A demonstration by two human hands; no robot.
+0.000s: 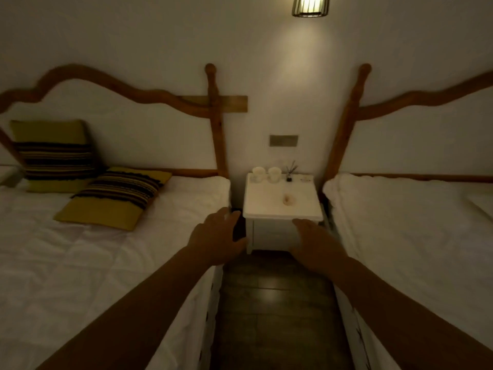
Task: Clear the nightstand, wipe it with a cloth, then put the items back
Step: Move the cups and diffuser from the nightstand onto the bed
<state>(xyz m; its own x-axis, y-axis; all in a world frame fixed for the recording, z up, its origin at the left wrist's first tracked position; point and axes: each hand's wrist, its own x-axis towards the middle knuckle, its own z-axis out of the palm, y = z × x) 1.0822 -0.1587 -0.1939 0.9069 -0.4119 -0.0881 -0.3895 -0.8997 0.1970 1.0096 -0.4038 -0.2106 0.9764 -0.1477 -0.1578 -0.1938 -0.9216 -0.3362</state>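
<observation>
Nightstand (282, 206) is what we see at the middle of the view, a small white cabinet set against the wall in the gap between two beds. On its top we count two pale cups (266, 174) side by side at the back left corner, a small dark bottle with thin sticks (289, 172) just right of them, something small and pale at the back right that we cannot make out, and a little round dish (287, 199) alone nearer the front. Our left hand (216, 236) reaches forward with fingers spread and loose, holding nothing, by the corner of the left bed (106, 249) and just left of the cabinet's front edge. Our right hand (314, 244) is likewise spread and empty, in front of the cabinet's lower right corner; whether either hand touches the wood we cannot tell. Two yellow pillows with dark stripes (88, 180) lie on the left bed, one propped against the wooden headboard (128, 92). White bedding covers the right bed (413, 236). Dark floor tiles (272, 303) run between the beds, and a lit wall lamp (310, 5) hangs above.
</observation>
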